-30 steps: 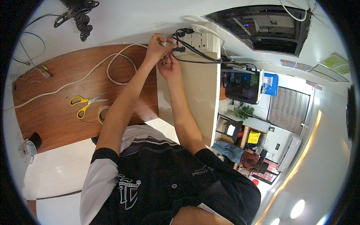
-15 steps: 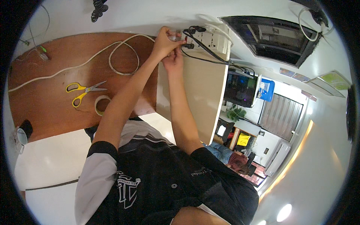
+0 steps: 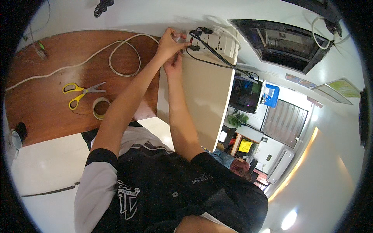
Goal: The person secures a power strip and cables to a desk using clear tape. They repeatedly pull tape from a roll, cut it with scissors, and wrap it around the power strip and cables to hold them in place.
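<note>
My left hand (image 3: 167, 44) is closed at the end of a white power strip (image 3: 215, 43), thumb and forefinger bent around a small clear piece I cannot make out. Just below it, my right hand (image 3: 173, 66) is raised with curled fingers, partly hidden behind the left; what it grips is hidden. A white cable (image 3: 74, 68) runs across the brown table, loops once and ends near my hands. Black plugs (image 3: 193, 48) with dark cords sit in the strip beside my left thumb. Yellow-handled scissors (image 3: 83, 91) lie spread on the table, with a tape roll (image 3: 95, 108) near my left forearm.
The brown tabletop (image 3: 42, 105) adjoins a beige panel (image 3: 198, 89) under my right arm. A cup (image 3: 16, 139) is at the far left, thin wires (image 3: 39, 50) behind it. On the right are a black-framed wall opening (image 3: 276, 42), a computer case (image 3: 245, 93) and another person (image 3: 237, 165).
The whole view has shifted slightly, moving the table things left. My right hand sits a little lower and further left against the strip; my left hand keeps its pinch.
</note>
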`<state>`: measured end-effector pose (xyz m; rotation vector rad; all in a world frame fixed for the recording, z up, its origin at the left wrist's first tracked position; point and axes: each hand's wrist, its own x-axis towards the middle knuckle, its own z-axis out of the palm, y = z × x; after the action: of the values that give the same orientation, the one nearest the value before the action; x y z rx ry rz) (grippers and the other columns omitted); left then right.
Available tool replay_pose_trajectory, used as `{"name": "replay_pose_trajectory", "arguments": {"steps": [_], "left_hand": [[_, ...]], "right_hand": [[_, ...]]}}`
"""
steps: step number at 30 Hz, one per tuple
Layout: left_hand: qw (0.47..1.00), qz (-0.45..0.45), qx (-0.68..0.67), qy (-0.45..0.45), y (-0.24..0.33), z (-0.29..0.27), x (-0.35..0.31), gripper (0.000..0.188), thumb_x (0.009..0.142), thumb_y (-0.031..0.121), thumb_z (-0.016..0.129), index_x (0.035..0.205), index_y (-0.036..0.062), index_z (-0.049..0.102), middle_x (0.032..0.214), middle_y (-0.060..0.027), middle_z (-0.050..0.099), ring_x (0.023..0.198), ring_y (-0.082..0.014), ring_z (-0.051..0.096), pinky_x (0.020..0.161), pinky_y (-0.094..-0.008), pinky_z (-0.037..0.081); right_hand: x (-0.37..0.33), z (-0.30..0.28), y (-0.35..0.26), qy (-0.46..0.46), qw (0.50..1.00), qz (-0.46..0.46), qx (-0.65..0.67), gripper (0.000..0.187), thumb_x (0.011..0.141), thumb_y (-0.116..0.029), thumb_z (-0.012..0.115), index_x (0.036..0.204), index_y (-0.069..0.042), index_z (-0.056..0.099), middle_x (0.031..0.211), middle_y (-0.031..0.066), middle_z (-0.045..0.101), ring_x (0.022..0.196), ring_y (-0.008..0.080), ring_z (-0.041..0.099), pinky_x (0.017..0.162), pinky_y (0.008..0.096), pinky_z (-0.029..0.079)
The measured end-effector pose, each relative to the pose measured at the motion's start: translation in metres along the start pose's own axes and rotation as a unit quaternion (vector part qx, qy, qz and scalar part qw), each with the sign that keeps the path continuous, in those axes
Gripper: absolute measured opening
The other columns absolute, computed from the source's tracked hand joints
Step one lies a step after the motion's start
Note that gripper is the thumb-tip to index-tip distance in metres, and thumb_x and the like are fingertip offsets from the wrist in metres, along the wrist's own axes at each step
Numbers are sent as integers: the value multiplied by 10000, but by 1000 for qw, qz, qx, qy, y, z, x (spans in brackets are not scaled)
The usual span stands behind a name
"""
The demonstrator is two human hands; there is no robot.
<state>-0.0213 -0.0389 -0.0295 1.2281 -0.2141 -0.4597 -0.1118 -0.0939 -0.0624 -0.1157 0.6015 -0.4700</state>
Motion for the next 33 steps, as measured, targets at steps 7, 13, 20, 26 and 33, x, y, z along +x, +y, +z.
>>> {"name": "replay_pose_trajectory", "arguments": {"steps": [7,13,20,26,33], "left_hand": [[1000,28,10,0,1,0,-2,497,730,115,938,983,33,518,1021,-103,763,924,-138,653,792,-299,548],[996,17,-86,-12,-7,-1,2,650,653,245,991,1033,10,519,995,-78,741,952,-158,634,904,-344,529],[999,-10,42,-4,11,-8,-1,707,640,303,995,1077,5,526,1007,-96,756,1006,-208,684,923,-364,535],[999,1,48,-9,23,-5,-11,773,639,331,988,1155,-7,522,1104,-147,736,1059,-276,697,946,-392,533],[996,9,69,-59,24,-17,-9,849,614,354,999,1209,5,503,1198,-145,724,1104,-287,683,973,-405,522]], "right_hand": [[24,-3,-7,35,997,48,55,424,1071,-305,505,1415,-60,542,1412,159,606,1305,319,579,1127,507,458],[23,0,5,-19,997,-25,-69,448,1051,-369,548,1378,-65,563,1351,135,645,1267,313,603,1102,499,474],[11,22,5,2,994,2,-106,440,1052,-396,549,1344,-68,577,1291,124,663,1204,296,629,1061,490,498],[22,7,-7,-44,998,50,7,460,1036,-413,564,1330,-60,582,1288,132,656,1194,306,628,1059,511,495],[15,24,-5,70,995,-26,-67,450,1026,-396,566,1340,-75,590,1356,134,636,1239,313,615,1081,516,482]]}}
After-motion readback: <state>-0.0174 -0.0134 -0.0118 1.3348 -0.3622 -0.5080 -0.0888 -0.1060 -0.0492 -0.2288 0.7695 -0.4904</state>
